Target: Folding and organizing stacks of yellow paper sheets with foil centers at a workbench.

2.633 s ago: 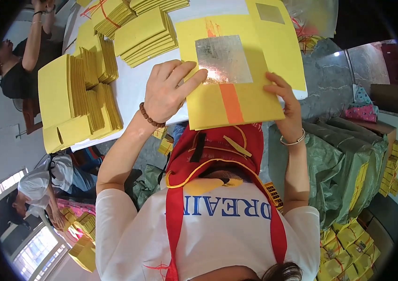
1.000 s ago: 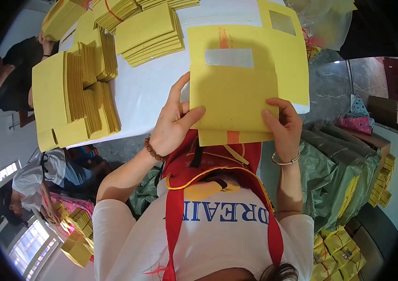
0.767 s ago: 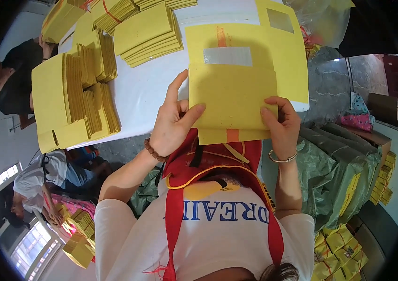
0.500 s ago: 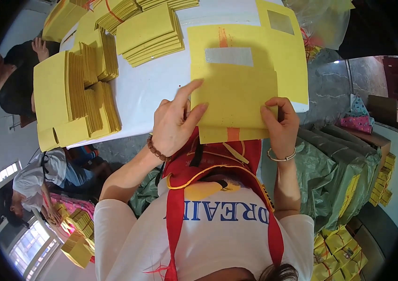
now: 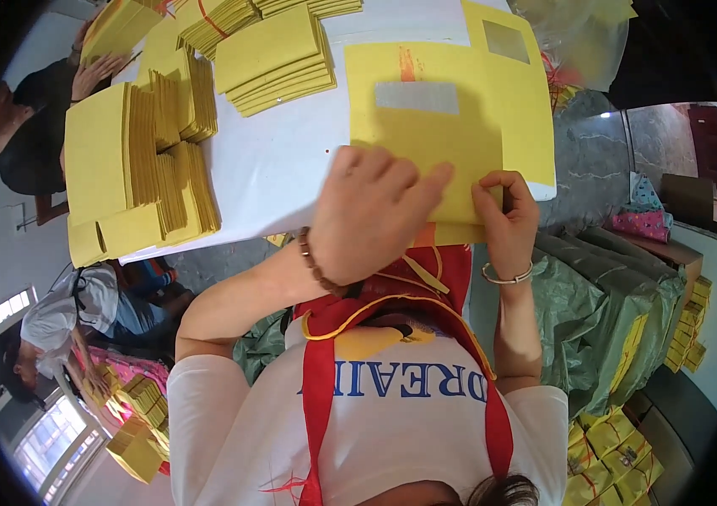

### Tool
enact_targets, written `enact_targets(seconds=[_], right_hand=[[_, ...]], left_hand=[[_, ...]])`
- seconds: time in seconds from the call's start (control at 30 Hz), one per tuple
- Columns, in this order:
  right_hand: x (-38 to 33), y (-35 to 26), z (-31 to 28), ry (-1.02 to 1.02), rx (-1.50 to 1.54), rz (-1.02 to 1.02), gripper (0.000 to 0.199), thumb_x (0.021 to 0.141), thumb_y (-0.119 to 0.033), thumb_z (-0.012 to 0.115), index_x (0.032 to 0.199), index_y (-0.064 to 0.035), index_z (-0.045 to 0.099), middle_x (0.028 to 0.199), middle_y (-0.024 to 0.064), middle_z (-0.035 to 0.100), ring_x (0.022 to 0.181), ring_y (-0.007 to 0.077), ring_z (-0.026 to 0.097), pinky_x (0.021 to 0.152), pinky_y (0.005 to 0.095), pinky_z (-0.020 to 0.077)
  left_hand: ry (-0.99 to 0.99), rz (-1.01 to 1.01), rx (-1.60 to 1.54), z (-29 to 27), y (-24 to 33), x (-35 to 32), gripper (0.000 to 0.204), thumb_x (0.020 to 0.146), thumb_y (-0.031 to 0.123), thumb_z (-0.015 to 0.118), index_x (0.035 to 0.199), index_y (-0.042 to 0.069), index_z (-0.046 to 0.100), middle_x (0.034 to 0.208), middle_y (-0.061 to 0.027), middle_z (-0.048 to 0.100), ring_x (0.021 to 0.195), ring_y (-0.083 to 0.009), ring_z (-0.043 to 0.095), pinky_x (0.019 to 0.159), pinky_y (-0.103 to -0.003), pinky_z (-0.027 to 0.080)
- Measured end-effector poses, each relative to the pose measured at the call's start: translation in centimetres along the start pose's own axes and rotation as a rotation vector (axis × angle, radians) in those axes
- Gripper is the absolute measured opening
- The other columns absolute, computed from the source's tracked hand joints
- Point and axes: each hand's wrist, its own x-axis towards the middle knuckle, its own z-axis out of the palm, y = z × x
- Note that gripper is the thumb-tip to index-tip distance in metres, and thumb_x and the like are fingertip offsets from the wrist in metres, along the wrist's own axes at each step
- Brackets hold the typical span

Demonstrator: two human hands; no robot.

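A yellow paper sheet [image 5: 483, 156] lies folded at the table's near edge, on a larger yellow sheet with a silvery rectangle [image 5: 417, 98] and an orange mark. My left hand [image 5: 375, 211], slightly blurred, is over the folded sheet with its fingers curled in; nothing shows in it, though its underside is hidden. At the sheet's right edge my right hand [image 5: 506, 215] pinches the paper between thumb and fingers. An orange strip [image 5: 426, 234] shows along the near edge, partly behind my left hand.
Folded yellow paper bundles [image 5: 274, 63] stand at the table's left and back, some tied with red string. A person [image 5: 29, 135] in black rests hands on a far-left bundle; another person [image 5: 80, 312] sits lower left. Green-wrapped piles [image 5: 595, 312] stand at right.
My left hand has swept right, from the sheet's left edge onto it, and its fingers have curled. My right hand has hardly moved. The person in black now has hands on the bundle.
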Motion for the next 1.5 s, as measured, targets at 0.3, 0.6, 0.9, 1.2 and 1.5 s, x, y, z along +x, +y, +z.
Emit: enact_targets(seconds=[0.3,0.6,0.9,1.2,1.5], right_hand=[[0.0,-0.1,0.2,0.028,-0.119,-0.018,0.006,0.078,0.000,0.061,0.080,-0.0027,0.056,0.067,-0.0032,0.049,0.057,0.0031,0.035,0.050,0.0195,0.0287],[-1.9,-0.8,-0.9,0.236,-0.689,-0.617,0.036,0.078,-0.016,0.066,0.112,-0.0057,0.057,0.108,0.0061,0.058,0.096,0.0202,0.056,0.085,0.0358,0.0387],[-5.0,2.4,-0.5,-0.149,-0.760,-0.577,0.041,0.083,-0.026,0.057,0.118,-0.0063,0.057,0.128,0.0078,0.051,0.126,0.0281,0.037,0.104,0.0499,0.0210],[-4.3,1.1,-2.1,-0.113,0.010,-0.181,0.032,0.089,-0.016,0.047,0.113,0.0020,0.057,0.120,0.0126,0.056,0.116,0.0256,0.047,0.097,0.0353,0.0343],[-3.3,1.8,-2.0,0.005,-0.051,-0.272,0.037,0.095,-0.020,0.039,0.123,0.0012,0.048,0.125,0.0131,0.050,0.110,0.0216,0.050,0.096,0.0360,0.0363]], left_hand=[[-0.169,-0.006,-0.045,3.4,0.3,-0.5,0.052,0.077,0.026,0.064,0.124,0.008,0.049,0.127,-0.0176,0.043,0.116,-0.0336,0.041,0.093,-0.041,0.035],[-0.213,0.026,-0.022,4.1,-0.3,-1.0,0.052,0.081,0.030,0.058,0.127,0.008,0.046,0.131,-0.0190,0.039,0.119,-0.0349,0.037,0.097,-0.043,0.030],[-0.184,0.069,-0.150,4.2,-1.4,-1.5,0.056,0.075,0.029,0.064,0.124,0.009,0.049,0.131,-0.0168,0.039,0.121,-0.0344,0.035,0.096,-0.043,0.029],[-0.182,0.110,0.019,3.3,-0.6,-1.4,0.056,0.070,0.025,0.067,0.120,0.007,0.051,0.120,-0.0136,0.048,0.104,-0.0281,0.046,0.086,-0.039,0.037],[-0.066,0.185,0.245,3.5,-0.3,-1.5,0.047,0.076,0.010,0.052,0.122,0.000,0.047,0.117,-0.0207,0.052,0.096,-0.0271,0.054,0.081,-0.034,0.045]])
